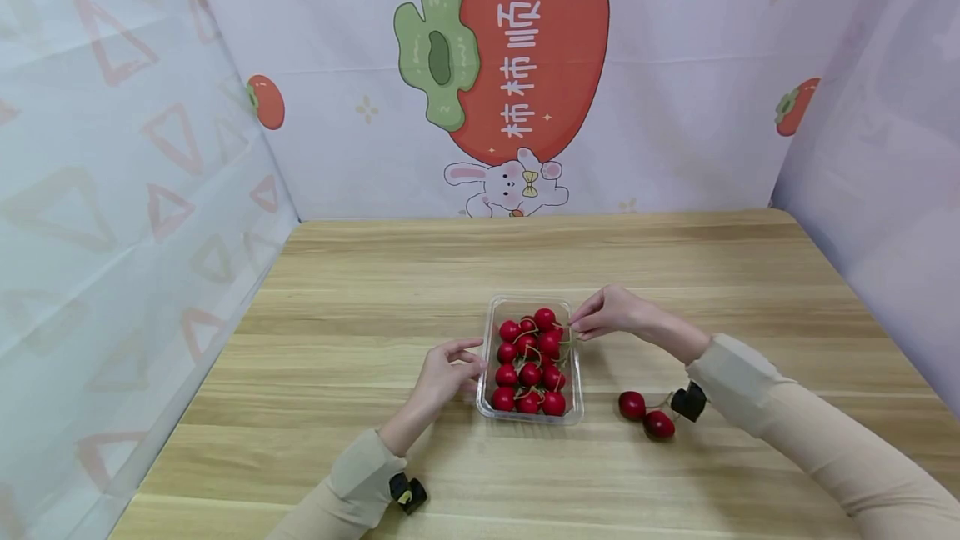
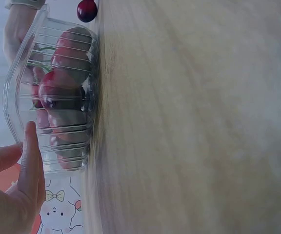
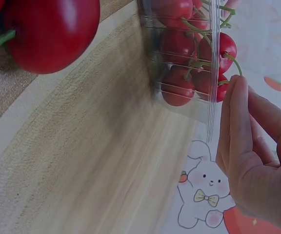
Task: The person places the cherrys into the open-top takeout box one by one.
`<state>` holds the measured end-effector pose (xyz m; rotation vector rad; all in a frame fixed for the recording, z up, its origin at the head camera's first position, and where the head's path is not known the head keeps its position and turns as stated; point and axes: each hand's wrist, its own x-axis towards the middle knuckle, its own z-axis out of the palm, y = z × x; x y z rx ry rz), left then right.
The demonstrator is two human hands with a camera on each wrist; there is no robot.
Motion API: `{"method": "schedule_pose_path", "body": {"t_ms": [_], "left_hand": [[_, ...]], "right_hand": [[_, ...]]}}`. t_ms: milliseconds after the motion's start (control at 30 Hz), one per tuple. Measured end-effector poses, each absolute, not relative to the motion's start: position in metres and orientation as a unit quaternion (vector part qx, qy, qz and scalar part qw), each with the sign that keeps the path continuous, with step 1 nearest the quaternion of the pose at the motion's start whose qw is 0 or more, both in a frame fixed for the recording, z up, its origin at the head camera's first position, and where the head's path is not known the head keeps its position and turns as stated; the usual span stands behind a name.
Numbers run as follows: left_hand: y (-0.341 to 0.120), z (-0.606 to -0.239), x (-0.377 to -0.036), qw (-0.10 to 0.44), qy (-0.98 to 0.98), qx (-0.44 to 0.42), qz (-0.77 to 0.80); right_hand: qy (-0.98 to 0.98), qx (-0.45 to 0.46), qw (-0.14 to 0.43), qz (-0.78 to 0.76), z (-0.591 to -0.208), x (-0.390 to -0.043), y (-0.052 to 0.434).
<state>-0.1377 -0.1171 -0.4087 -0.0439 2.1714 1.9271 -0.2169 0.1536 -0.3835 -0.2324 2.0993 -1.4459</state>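
A clear plastic box (image 1: 531, 421) filled with red cherries (image 1: 530, 374) with green stems stands mid-table. At its left wall is my left hand (image 1: 442, 373), its fingers fairly straight. In the left wrist view, one long finger (image 2: 30, 156) lies against the clear wall near the rim. Across the box, my right hand (image 1: 617, 312) is at the upper right rim. Its thumb and fingertips (image 3: 239, 90) come together at a cherry stem (image 3: 235, 63), pinching its end, while that cherry sits among the others at the top of the box.
Two joined cherries (image 1: 659, 424) lie on the wooden table (image 1: 360, 298) right of the box, close to the right wrist's black camera (image 1: 688, 402). A printed curtain (image 1: 675, 65) hangs behind the table, with more cloth at both sides.
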Motion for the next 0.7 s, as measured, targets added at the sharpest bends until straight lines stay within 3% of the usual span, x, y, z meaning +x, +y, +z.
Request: {"method": "schedule_pose_path", "body": {"t_ms": [200,700], "left_hand": [[-0.12,-0.426,-0.145,0.118,0.74,-0.011,0.663],[-0.12,-0.426,-0.146,0.12,0.741,-0.018,0.66]], "right_hand": [[0.782,-0.077,0.289,-0.546,-0.386,-0.217,0.151],[0.8,-0.096,0.277,-0.523,-0.39,-0.217,0.15]]}}
